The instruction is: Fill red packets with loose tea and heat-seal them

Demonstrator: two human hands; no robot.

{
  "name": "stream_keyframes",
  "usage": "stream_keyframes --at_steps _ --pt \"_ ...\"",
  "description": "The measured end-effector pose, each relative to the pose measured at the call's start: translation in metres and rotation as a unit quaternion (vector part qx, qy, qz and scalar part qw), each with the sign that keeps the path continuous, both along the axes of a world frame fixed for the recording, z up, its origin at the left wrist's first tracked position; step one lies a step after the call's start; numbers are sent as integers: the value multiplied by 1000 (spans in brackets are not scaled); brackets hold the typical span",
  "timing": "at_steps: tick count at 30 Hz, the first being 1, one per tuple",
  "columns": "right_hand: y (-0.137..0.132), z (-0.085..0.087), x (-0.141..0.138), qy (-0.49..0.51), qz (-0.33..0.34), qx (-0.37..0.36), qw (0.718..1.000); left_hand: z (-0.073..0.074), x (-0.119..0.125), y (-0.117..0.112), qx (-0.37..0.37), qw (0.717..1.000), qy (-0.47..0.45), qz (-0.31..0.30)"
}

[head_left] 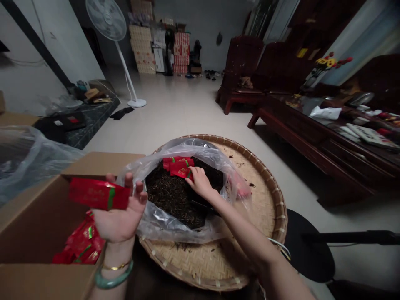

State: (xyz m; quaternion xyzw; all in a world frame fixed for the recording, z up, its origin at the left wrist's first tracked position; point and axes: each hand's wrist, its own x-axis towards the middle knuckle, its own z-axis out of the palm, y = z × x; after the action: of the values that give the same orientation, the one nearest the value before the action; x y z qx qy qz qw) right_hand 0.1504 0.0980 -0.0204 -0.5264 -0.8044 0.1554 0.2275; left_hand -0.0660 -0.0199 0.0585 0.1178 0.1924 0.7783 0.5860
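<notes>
My left hand (120, 212), palm up with its fingers spread, has a red foil packet (90, 193) with a green stripe lying across it. The packet is slightly blurred, and where the thumb sits is hidden. My right hand (200, 181) pinches the end of another red packet (180, 169). More red packets (168, 160) lie beside that one on dark loose tea leaves (168, 196) inside a clear plastic bag (184, 235). Below my left hand, a cardboard box (37, 204) holds several red packets (83, 241).
The bag rests on a round woven bamboo tray (259, 200). A black round base with a pole (309, 246) stands right of it. Farther off are a white standing fan (131, 83), a dark wooden table (300, 129), wooden chairs (240, 62) and stacked boxes (142, 50).
</notes>
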Motion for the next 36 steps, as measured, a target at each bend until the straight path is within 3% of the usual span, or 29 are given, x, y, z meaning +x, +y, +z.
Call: stream_keyframes --at_steps 2,5,11,15,18,20,22,24,26,29,32,36 --pt "8 -5 -10 -41 -21 2 999 2 -2 1 -5 1000 -10 -21" --pt "15 -7 -15 -31 -22 -19 999 -8 6 1 -14 999 0 -52" --pt "7 -5 3 57 -2 -59 997 -26 -7 7 3 1000 -10 29" --pt "-9 -5 13 131 0 -123 984 -24 -34 10 29 992 -73 100" --pt "-25 -5 12 225 11 -200 954 -19 -41 11 64 985 -129 94" --pt "-36 -3 10 338 22 -269 901 -16 -31 13 33 996 -64 53" --pt "-46 1 7 425 36 -314 848 -19 -9 17 -36 995 97 5" --pt "-55 6 3 448 53 -314 835 -29 18 22 -94 949 299 -31" --pt "-61 9 1 442 64 -279 850 -43 42 26 -121 880 454 -64" --pt "-66 14 3 380 38 -133 915 -63 63 29 -121 812 564 -92" --pt "-66 19 11 268 31 57 961 -73 70 28 -95 797 589 -92" --pt "-64 23 18 164 66 179 968 -76 73 23 -84 808 577 -78"
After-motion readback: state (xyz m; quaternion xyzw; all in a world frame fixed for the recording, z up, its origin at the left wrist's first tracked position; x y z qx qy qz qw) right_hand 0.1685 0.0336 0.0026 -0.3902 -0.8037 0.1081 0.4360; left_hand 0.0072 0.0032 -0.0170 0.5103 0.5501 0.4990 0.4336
